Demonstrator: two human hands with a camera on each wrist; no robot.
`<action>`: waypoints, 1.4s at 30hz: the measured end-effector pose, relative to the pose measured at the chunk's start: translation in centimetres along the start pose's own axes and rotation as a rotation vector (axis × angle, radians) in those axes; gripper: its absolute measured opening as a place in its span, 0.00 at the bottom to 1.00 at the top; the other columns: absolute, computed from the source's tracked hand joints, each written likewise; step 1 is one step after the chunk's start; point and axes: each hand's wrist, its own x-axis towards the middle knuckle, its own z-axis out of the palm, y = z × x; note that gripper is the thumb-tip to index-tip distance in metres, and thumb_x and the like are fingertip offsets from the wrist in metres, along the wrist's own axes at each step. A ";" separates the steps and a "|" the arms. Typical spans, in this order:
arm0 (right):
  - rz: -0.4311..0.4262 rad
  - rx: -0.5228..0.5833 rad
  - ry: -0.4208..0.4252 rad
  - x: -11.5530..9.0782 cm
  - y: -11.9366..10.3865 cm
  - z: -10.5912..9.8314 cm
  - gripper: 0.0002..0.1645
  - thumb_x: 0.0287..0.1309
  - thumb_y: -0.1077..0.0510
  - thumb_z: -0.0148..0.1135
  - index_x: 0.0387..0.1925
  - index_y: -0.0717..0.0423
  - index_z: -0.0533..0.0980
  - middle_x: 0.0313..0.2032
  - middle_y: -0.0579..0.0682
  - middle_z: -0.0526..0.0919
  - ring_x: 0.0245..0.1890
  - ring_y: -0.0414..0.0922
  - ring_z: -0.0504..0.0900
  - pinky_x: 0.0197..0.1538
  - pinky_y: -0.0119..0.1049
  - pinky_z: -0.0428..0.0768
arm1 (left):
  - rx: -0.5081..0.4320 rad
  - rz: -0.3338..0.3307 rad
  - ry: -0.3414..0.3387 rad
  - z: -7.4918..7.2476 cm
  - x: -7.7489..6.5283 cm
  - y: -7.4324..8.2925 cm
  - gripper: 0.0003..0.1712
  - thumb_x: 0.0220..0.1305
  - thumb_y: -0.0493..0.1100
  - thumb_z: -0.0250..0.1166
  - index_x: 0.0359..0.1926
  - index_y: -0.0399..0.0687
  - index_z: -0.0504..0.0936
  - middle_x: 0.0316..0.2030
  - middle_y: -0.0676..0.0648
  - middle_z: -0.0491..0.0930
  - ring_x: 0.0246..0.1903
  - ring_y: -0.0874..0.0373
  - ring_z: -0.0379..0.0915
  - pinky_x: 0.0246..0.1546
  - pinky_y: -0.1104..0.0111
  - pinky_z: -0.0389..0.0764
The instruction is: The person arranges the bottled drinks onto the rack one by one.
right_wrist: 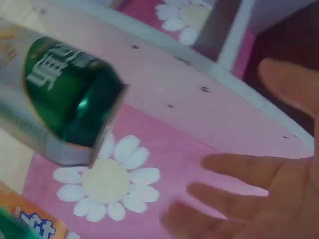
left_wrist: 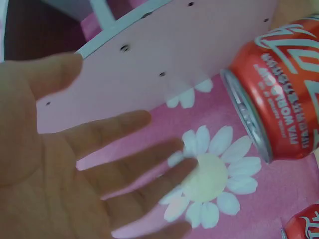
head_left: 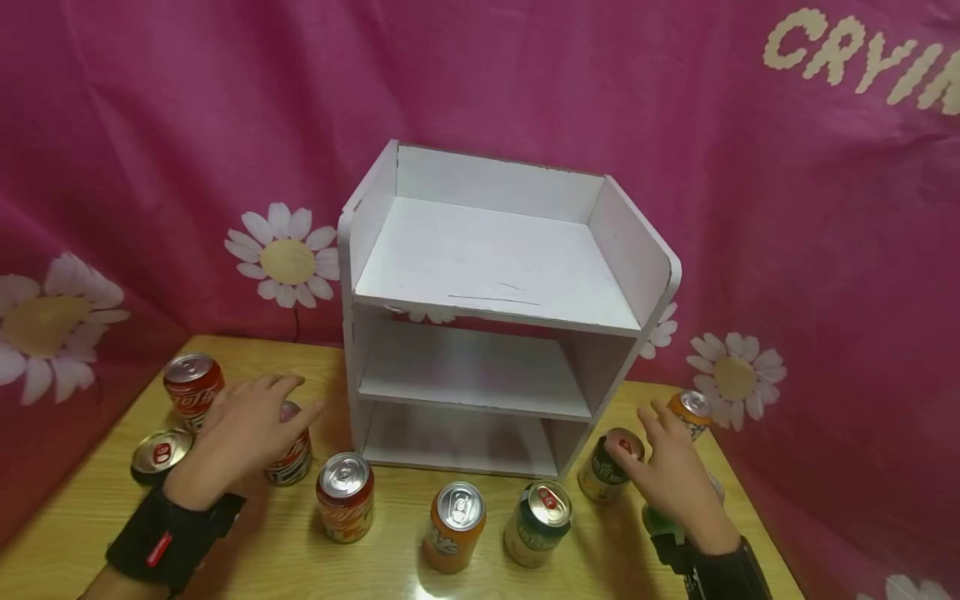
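My left hand point(head_left: 243, 429), fingers extended, hovers over the left group of cans. Partly behind its thumb stands a red soda can point(head_left: 291, 457); the left wrist view has a red soda can point(left_wrist: 284, 94) apart from the fingers. On the other side my right hand point(head_left: 670, 471) is raised with spread fingers, its thumb overlapping a green-and-cream can point(head_left: 600, 477) in the head view. The right wrist view shows a green can point(right_wrist: 70, 94) away from the fingertips. A green can point(head_left: 660, 521) is mostly hidden under the right wrist. Neither hand holds anything.
A white shelf unit point(head_left: 487, 400) stands in the middle against a pink daisy curtain point(head_left: 525, 75). In front are a red can point(head_left: 346, 504), an orange can point(head_left: 453, 533) and a green can point(head_left: 536, 529). Farther cans include a red point(head_left: 193, 387), a dark point(head_left: 159, 454) and an orange one point(head_left: 690, 412).
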 end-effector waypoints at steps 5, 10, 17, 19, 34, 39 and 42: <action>-0.117 0.024 0.250 -0.9 -0.5 0.7 0.19 0.52 0.59 0.69 0.44 0.67 0.78 0.39 0.60 0.79 0.35 0.53 0.77 0.33 0.46 0.77 | -0.098 0.008 0.056 -0.7 -0.5 0.3 0.31 0.66 0.61 0.53 0.55 0.40 0.76 0.47 0.35 0.78 0.46 0.38 0.74 0.36 0.47 0.75; -0.226 0.138 0.296 -1.2 -1.2 1.8 0.09 0.49 0.67 0.69 0.34 0.58 0.80 0.27 0.44 0.80 0.22 0.35 0.75 0.24 0.30 0.75 | -0.193 0.033 0.093 -0.7 -0.7 0.7 0.30 0.67 0.61 0.52 0.53 0.41 0.78 0.47 0.36 0.79 0.43 0.41 0.76 0.35 0.50 0.77; -0.294 0.445 -0.064 -1.3 -2.0 4.9 0.11 0.61 0.61 0.61 0.46 0.56 0.77 0.39 0.49 0.81 0.36 0.41 0.80 0.37 0.36 0.80 | -0.267 0.035 0.127 0.5 -0.6 1.1 0.25 0.68 0.56 0.55 0.51 0.40 0.79 0.46 0.37 0.79 0.40 0.43 0.78 0.37 0.51 0.77; -0.297 0.546 -0.204 -1.3 -1.9 5.7 0.17 0.63 0.58 0.60 0.52 0.55 0.74 0.47 0.54 0.78 0.45 0.49 0.79 0.45 0.42 0.79 | -0.270 0.039 0.132 0.7 -0.5 1.3 0.24 0.68 0.56 0.55 0.50 0.40 0.79 0.46 0.37 0.79 0.38 0.45 0.78 0.36 0.51 0.77; -0.488 1.049 -0.777 0.0 0.3 10.1 0.52 0.45 0.70 0.69 0.69 0.64 0.51 0.61 0.70 0.63 0.61 0.53 0.67 0.61 0.37 0.67 | -0.272 0.045 0.087 0.4 -0.4 1.4 0.27 0.69 0.57 0.53 0.54 0.40 0.77 0.51 0.36 0.74 0.38 0.47 0.76 0.38 0.50 0.76; -0.532 0.965 -0.750 0.1 0.9 11.0 0.56 0.42 0.70 0.73 0.69 0.61 0.51 0.59 0.66 0.68 0.60 0.51 0.70 0.62 0.36 0.65 | -0.269 0.048 0.069 0.5 -0.3 1.2 0.28 0.69 0.57 0.52 0.55 0.38 0.76 0.53 0.35 0.73 0.42 0.42 0.75 0.41 0.46 0.74; -0.550 0.910 -0.719 0.2 1.2 11.3 0.56 0.40 0.67 0.76 0.68 0.62 0.53 0.58 0.65 0.70 0.59 0.50 0.71 0.63 0.35 0.64 | -0.272 0.042 0.064 0.6 -0.2 1.2 0.28 0.70 0.57 0.51 0.56 0.38 0.75 0.54 0.34 0.73 0.43 0.41 0.76 0.42 0.46 0.73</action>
